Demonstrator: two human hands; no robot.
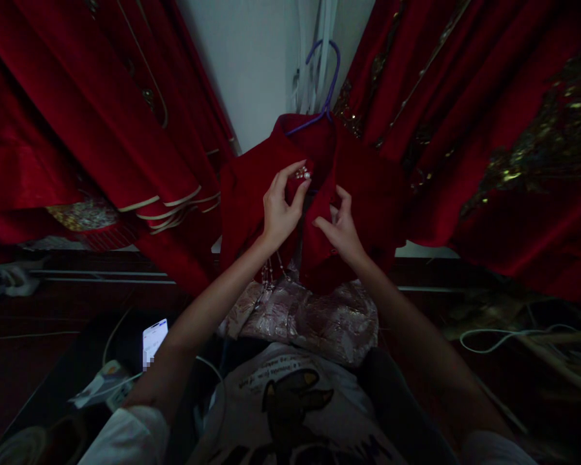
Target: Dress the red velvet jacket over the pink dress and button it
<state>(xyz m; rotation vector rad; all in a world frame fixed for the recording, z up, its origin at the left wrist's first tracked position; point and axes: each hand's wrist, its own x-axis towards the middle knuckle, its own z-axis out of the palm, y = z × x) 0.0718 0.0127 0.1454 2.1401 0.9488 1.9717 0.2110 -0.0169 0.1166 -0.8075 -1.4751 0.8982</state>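
Clearly, the beaded ornament (pixel 303 173) sits pinched within the left grip (pixel 281 210)

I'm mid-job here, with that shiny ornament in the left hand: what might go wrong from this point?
The left hand pinches the small shiny ornament, which might slip and be hard to find in this dim light.

The beaded strands show close to the left forearm, so a sweep of that arm could perhaps snag them.

The phone appears beside the same forearm and might get nudged.
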